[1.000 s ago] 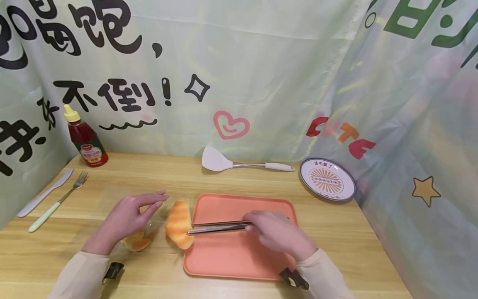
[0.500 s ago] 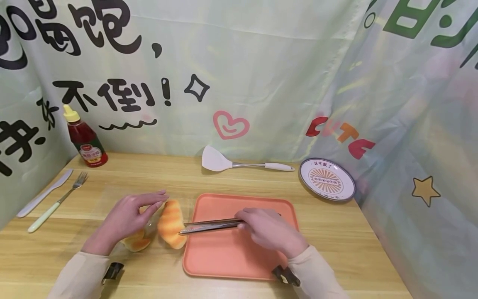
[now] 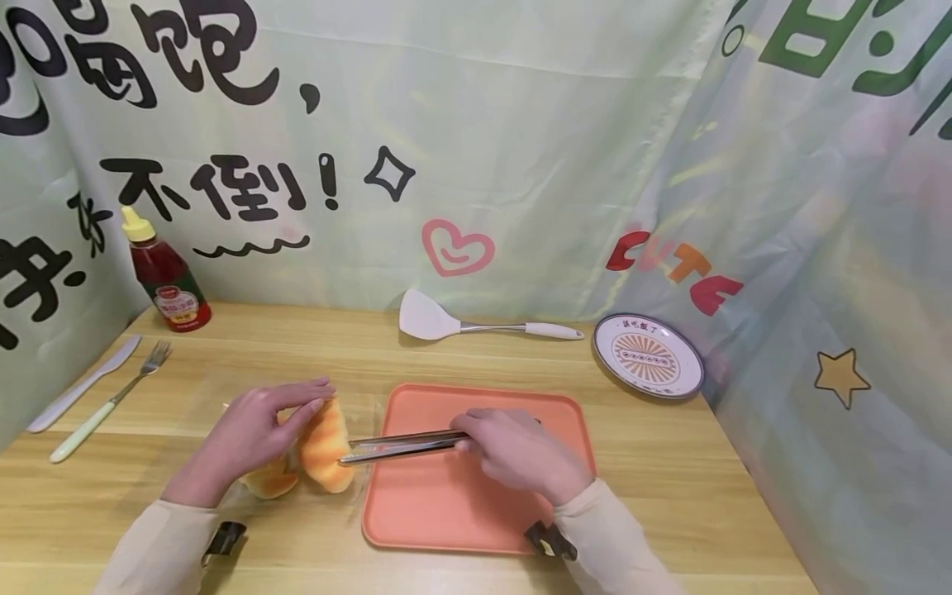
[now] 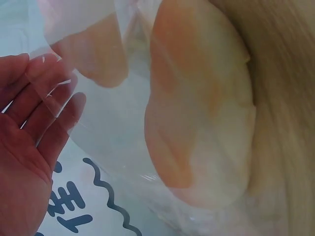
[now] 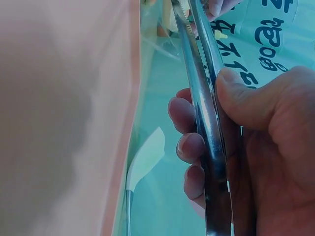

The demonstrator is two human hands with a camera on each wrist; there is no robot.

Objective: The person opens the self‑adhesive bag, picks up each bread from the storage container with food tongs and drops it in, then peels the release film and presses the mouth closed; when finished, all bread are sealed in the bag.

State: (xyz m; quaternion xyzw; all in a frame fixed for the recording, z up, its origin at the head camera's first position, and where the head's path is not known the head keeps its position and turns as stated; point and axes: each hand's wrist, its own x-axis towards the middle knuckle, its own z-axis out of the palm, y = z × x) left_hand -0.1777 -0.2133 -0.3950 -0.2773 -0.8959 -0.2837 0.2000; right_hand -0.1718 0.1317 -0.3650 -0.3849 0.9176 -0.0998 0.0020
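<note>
My left hand [image 3: 249,438] pinches a clear plastic bag [image 4: 118,147] near its upper edge; in the left wrist view the film covers the fingertips. A bread roll [image 4: 202,113] lies inside the bag, mostly hidden under this hand in the head view. With my right hand [image 3: 521,454] I grip metal tongs [image 3: 409,446], thumb on one arm and fingers on the other. The tips of the tongs hold a croissant [image 3: 325,450] by its right side, just below my left fingertips and beside the roll. How far it is within the film is hard to tell.
An orange tray [image 3: 476,512] lies under the right hand. Behind it are a white spatula [image 3: 427,318] and a patterned plate [image 3: 647,355]. At the left are a knife [image 3: 82,388], a fork [image 3: 111,401] and a sauce bottle [image 3: 171,281]. Printed cloth [image 3: 558,149] encloses the table.
My right hand has moved left, carrying the croissant in the tongs from the tray's left edge to beneath my left fingertips. The left hand stays where it was.
</note>
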